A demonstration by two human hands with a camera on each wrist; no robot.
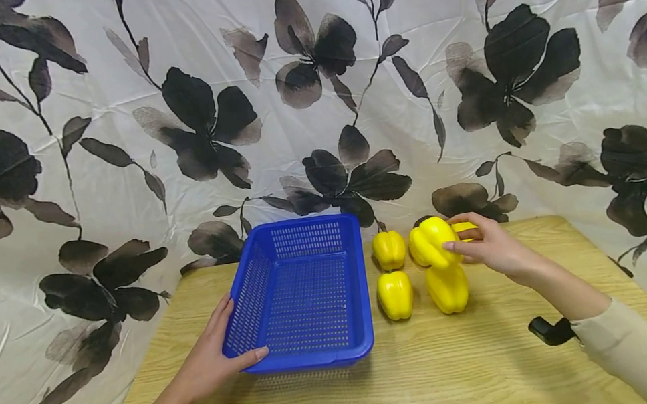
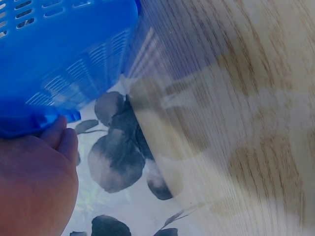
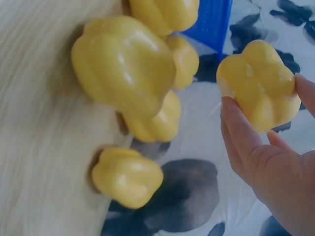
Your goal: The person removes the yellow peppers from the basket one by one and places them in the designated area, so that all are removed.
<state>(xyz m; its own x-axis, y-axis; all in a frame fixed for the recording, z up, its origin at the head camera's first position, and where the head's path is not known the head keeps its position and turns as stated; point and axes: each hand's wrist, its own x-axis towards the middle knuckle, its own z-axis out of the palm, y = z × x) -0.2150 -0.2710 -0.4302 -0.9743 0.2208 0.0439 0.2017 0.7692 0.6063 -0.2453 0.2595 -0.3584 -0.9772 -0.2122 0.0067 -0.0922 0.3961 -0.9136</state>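
Note:
A blue plastic basket [image 1: 318, 357] with perforated walls, nothing inside, sits left of centre on the wooden table. My left hand [image 1: 208, 359] grips its near left corner, thumb over the front rim and fingers along the side wall. In the left wrist view, the fingers curl at the rim of the basket [image 2: 64, 54]. To the right, my right hand [image 1: 496, 249] pinches a yellow bell pepper [image 1: 435, 237] between thumb and fingers. The right wrist view shows this held bell pepper [image 3: 261, 86] raised apart from the others, its lobed end facing the camera.
Several more yellow bell peppers [image 1: 395, 295] stand right of the basket, one partly hidden behind my right hand. The wooden table [image 1: 453, 368] meets a floral cloth [image 1: 314, 122] at its back edge. Black wrist mounts [image 1: 551, 330] show by both forearms.

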